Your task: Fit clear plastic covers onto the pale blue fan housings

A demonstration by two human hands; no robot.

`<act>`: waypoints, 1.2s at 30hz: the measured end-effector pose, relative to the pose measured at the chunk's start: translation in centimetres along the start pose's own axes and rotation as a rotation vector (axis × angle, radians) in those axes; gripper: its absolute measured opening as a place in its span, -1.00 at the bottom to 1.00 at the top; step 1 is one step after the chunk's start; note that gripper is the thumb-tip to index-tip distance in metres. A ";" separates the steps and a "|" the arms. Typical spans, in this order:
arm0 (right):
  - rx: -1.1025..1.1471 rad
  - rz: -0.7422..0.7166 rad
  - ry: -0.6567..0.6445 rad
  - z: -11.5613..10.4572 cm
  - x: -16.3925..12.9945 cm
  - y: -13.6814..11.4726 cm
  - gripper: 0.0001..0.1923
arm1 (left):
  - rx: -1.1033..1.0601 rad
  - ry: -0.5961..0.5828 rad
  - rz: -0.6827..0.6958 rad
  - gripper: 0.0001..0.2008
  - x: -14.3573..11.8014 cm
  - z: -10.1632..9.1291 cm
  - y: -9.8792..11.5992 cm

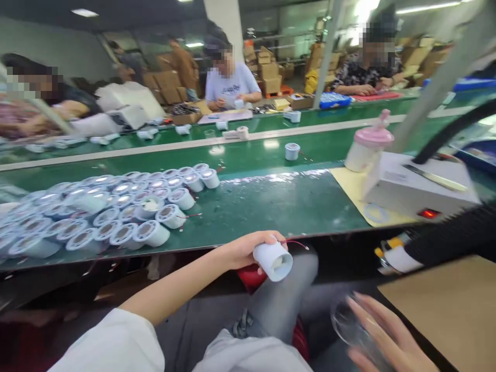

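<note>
My left hand [248, 249] is wrapped round a white cylindrical plastic housing [270, 261], holding it tilted above my lap. Its open end faces toward me and to the right, and a thin red wire sticks out past my fingers. At lower right, my right hand [391, 336] grips a clear round cup-like piece [343, 323], blurred by motion. The two hands are well apart. Many similar white housings [153, 233] stand in a dense group on the green bench to the left, some with thin wires trailing.
A single housing [292, 151] stands on the green belt. At right are a pink-topped bottle [374, 137], a grey box [422, 186] with a lit red switch, and tweezers [436, 177]. A black hose [453, 232] and cardboard [445, 305] lie nearer. Co-workers sit across the belt.
</note>
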State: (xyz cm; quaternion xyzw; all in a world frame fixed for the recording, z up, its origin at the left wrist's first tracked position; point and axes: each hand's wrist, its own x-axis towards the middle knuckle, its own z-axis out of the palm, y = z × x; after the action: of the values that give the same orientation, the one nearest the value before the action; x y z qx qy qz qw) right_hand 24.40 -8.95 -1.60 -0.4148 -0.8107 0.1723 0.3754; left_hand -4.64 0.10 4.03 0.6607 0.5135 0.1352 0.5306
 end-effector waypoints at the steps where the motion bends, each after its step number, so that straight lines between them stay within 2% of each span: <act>1: -0.065 0.011 0.026 0.4 -0.2 -0.4 -0.60 | -0.050 -0.103 0.019 -0.56 0.7 1.5 0.3; 4: -0.309 0.058 0.071 1.2 0.5 -1.4 -0.54 | -0.142 -0.332 0.064 -0.60 2.1 4.7 1.2; 5: -0.350 0.080 0.051 1.3 0.9 -1.4 -0.56 | -0.134 -0.361 0.106 -0.63 2.4 5.3 1.6; 7: -0.321 0.153 -0.016 1.1 1.4 -1.4 -0.67 | -0.039 -0.329 0.232 -0.71 2.6 6.0 2.4; 9: -0.176 0.279 -0.082 0.4 1.5 -1.3 -0.83 | 0.097 -0.220 0.349 -0.78 2.6 6.4 3.0; 11: 0.010 0.413 -0.118 -0.4 1.3 -1.2 -0.89 | 0.159 -0.115 0.394 -0.76 2.6 6.8 3.1; 13: 0.173 0.498 -0.121 -1.0 1.1 -1.4 -0.87 | 0.126 -0.055 0.421 -0.61 2.8 7.2 2.6; 16: 0.358 0.594 -0.065 -1.4 1.0 -1.6 -0.77 | 0.065 -0.026 0.510 -0.39 3.4 7.7 1.4; 18: 0.471 0.649 -0.007 -1.4 1.0 -1.5 -0.73 | 0.076 -0.038 0.567 -0.36 3.8 7.9 0.6; 20: 0.590 0.677 0.060 -1.3 1.1 -1.2 -0.72 | 0.074 -0.106 0.590 -0.34 3.9 8.0 0.1; 24: 0.865 0.761 0.135 -1.4 1.0 -0.4 -0.73 | -0.125 -0.294 0.488 -0.30 3.4 8.0 0.3; 26: 0.910 0.710 0.126 -1.6 0.8 -0.3 -0.88 | -0.264 -0.305 0.382 -0.30 2.9 8.1 0.6; 27: 0.859 0.647 0.099 -1.8 0.7 -0.4 -0.95 | -0.336 -0.296 0.330 -0.30 2.7 8.2 0.8; 30: 0.531 0.433 -0.003 -2.2 0.3 -1.0 -0.57 | -0.505 -0.286 0.231 -0.32 2.2 8.1 1.0; 33: 0.360 0.340 -0.046 -2.5 -0.1 -1.5 -0.56 | -0.479 -0.310 0.243 -0.33 1.8 7.8 1.2; 36: 0.453 0.375 -0.063 -2.6 -0.4 -1.6 -0.55 | -0.383 -0.322 0.309 -0.28 1.5 7.4 1.7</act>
State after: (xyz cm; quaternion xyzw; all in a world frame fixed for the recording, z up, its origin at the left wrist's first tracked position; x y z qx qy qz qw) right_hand 25.66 -10.27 0.91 -0.4574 -0.6721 0.4281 0.3947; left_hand 2.27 -2.65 1.97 0.6319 0.2809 0.2024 0.6934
